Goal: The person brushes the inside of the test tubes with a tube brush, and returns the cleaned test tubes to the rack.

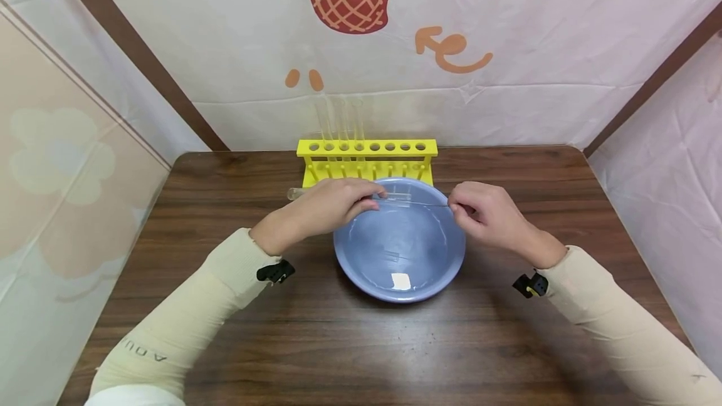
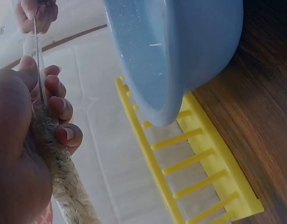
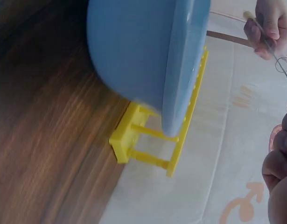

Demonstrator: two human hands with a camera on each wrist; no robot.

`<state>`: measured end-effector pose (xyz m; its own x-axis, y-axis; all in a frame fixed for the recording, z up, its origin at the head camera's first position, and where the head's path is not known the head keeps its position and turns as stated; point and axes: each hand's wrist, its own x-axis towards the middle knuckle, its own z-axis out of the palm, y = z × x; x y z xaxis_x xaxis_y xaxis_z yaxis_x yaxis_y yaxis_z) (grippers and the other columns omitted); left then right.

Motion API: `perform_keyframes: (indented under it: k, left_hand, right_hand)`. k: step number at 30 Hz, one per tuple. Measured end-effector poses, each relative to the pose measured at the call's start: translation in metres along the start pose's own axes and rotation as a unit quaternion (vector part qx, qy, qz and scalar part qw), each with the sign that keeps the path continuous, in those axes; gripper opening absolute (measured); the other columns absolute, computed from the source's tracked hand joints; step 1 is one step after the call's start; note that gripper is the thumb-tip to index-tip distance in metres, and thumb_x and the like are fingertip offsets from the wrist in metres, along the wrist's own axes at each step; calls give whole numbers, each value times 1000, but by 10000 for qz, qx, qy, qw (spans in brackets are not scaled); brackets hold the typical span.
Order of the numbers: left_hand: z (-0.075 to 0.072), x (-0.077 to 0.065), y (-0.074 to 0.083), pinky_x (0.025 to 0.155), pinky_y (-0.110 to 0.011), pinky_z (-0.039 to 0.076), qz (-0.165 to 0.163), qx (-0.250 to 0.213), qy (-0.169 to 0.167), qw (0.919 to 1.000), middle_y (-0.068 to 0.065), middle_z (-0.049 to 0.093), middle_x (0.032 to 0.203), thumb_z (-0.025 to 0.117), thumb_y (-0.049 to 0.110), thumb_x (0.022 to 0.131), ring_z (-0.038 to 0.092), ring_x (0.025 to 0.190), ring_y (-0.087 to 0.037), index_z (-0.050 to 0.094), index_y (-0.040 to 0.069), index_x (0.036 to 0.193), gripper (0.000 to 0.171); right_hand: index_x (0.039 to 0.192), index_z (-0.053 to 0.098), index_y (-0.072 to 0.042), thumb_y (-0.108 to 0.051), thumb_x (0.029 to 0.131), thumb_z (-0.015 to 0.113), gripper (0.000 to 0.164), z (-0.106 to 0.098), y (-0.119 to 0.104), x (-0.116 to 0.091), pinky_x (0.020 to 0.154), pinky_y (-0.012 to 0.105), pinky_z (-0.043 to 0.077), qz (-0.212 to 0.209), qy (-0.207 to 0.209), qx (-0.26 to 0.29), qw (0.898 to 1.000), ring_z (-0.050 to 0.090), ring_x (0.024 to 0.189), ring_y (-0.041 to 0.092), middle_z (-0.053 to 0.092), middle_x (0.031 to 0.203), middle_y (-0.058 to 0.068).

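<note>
My left hand (image 1: 333,205) grips a clear glass test tube (image 1: 402,197) that lies roughly level above the far part of a blue basin (image 1: 402,237). Inside the tube is a test tube brush; its pale bristles (image 2: 64,179) fill the part in and below the palm in the left wrist view. The brush's thin wire handle (image 1: 429,204) comes out of the tube's mouth toward the right. At that end my right hand (image 1: 487,215) pinches the wire, beside the basin's right rim. The right fingers partly hide the handle's end.
Behind the basin stands a yellow test tube rack (image 1: 372,144) with several holes. Three upright clear test tubes (image 1: 341,119) are in its left part. Everything stands on a dark wood table (image 1: 225,237), with a printed cloth (image 1: 254,55) behind it.
</note>
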<state>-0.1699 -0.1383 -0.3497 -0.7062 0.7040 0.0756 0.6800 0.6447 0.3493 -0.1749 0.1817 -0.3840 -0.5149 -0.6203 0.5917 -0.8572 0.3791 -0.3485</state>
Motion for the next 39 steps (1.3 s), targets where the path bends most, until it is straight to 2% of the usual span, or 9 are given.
perform_keyframes:
  k: [5, 10, 16, 22, 32, 39]
  left_hand:
    - [-1, -3, -2, 98, -41, 52, -103, -3, -22, 9999, -1, 71, 121, 59, 32, 104, 66, 114, -18, 67, 14, 130, 32]
    - [-1, -9, -5, 96, -40, 54, -178, 46, -72, 9998, -1, 71, 121, 59, 32, 104, 67, 112, -18, 67, 13, 130, 33]
    - [-1, -14, -10, 91, -37, 56, -137, 209, 31, 9997, 0, 72, 115, 60, 30, 104, 67, 103, -14, 68, 13, 129, 31]
    - [-3, -17, -12, 91, -41, 56, -110, 331, 140, 9993, -2, 72, 115, 62, 28, 103, 68, 104, -18, 68, 11, 129, 32]
    - [-2, -18, -17, 87, -42, 56, -19, 421, 274, 9987, 0, 72, 106, 64, 26, 102, 69, 100, -19, 69, 12, 122, 25]
    - [-5, -20, -17, 88, -40, 56, -109, 406, 194, 9989, 1, 71, 106, 61, 29, 104, 68, 100, -17, 68, 13, 123, 26]
  right_hand:
    - [78, 60, -15, -5, 85, 50, 15, -5, 1, -3, 54, 24, 38, -368, 36, -664, 9971, 45, 66, 6, 51, 72, -7]
    - [77, 57, -16, -10, 87, 46, 17, -13, 1, -8, 51, 25, 36, -395, -31, -1139, 9927, 43, 65, 6, 50, 72, -7]
    - [76, 57, -15, -11, 87, 45, 16, -21, 3, -14, 48, 27, 37, -624, 90, -1436, 9876, 44, 63, 6, 50, 72, -6]
    - [75, 56, -15, -13, 89, 43, 19, -28, 6, -17, 48, 25, 37, -884, 241, -1787, 9796, 44, 61, 6, 50, 71, -7]
    - [72, 54, -15, -11, 89, 42, 21, -39, 10, -24, 47, 26, 34, -1028, 408, -2099, 9714, 42, 59, 8, 48, 68, -7]
    - [72, 54, -14, -10, 90, 42, 22, -45, 12, -27, 46, 28, 36, -1083, 470, -2242, 9674, 44, 58, 10, 48, 68, -5]
